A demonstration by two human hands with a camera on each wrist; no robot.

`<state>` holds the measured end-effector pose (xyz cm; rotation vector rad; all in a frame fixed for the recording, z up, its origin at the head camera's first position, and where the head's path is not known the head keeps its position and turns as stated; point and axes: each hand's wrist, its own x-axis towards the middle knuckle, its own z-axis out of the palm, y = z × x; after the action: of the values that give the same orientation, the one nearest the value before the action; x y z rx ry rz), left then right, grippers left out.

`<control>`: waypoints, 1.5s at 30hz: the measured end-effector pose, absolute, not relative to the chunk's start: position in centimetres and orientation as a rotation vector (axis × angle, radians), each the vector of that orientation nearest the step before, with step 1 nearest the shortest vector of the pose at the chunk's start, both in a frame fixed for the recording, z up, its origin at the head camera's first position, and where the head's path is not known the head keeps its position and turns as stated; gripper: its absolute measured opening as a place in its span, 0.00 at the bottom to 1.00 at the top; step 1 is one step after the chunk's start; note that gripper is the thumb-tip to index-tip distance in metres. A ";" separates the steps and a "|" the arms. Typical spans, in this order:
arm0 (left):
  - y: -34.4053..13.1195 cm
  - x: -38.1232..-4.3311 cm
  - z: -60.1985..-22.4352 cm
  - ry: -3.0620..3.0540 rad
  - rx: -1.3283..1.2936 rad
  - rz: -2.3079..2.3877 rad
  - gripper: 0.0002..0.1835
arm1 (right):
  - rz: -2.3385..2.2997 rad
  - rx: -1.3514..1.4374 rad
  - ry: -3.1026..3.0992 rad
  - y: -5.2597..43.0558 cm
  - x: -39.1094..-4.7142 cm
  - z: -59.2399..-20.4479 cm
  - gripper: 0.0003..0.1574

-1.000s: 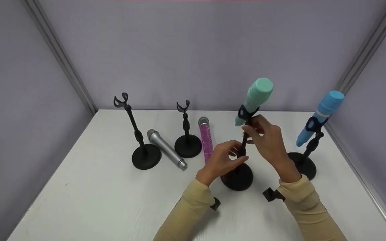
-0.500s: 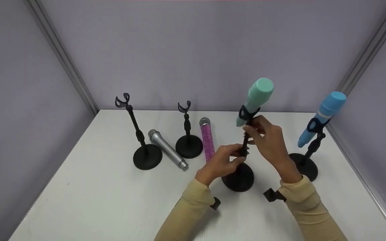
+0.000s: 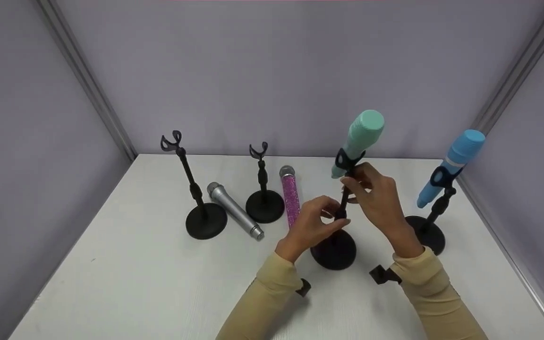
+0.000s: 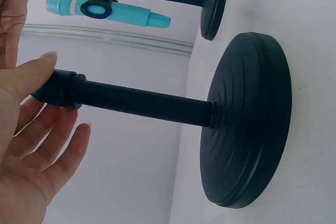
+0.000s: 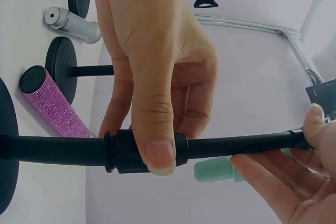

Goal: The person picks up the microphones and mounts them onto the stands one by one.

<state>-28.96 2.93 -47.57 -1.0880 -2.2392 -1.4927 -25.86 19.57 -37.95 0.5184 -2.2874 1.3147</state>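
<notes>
A mint-green microphone [image 3: 365, 129] slants, wide end up, clipped atop a black, round-based stand [image 3: 333, 252] standing base down.

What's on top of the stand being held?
A green microphone sits tilted, wide end up, in the clip atop the stand. In the head view, the clip covers part of the microphone's body, and the right grip hides some of the stand just below.
</notes>
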 end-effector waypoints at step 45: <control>2.5 -28.5 -47.2 -2.245 -1.140 -1.452 0.11 | 1.301 0.513 -2.328 19.4 -25.9 -37.7 0.12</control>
<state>-28.52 2.46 -47.17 -1.1398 -2.2452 -1.4518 -25.85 19.40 -37.68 0.5126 -2.3285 1.3008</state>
